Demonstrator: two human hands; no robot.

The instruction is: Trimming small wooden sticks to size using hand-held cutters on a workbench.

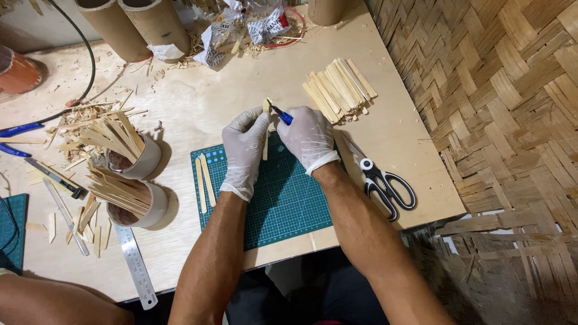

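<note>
Bamboo strip (265,129) stands upright at the centre of the frame, above the top edge of the green cutting mat (283,204); the left hand (244,150), in a white glove, is closed around its middle, fingers pinching it; the right hand (308,137), also gloved, is closed on a small blue-handled knife (280,114) whose blade touches the strip near its upper end; two more cut strips (205,182) lie side by side on the left part of the mat; black-handled scissors (385,185) lie just right of the mat, beside the right forearm; a stack of flat bamboo slats (339,90) rests on the wooden table (198,102) in the upper right, well apart from the hands; two white cups (147,180) full of slats stand at the left, with a steel ruler (135,265) below them; cardboard tubes (135,24) stand at the upper left; a woven bamboo wall (512,108) fills the right side; another person's arm (54,304) shows at the lower left corner.
</note>
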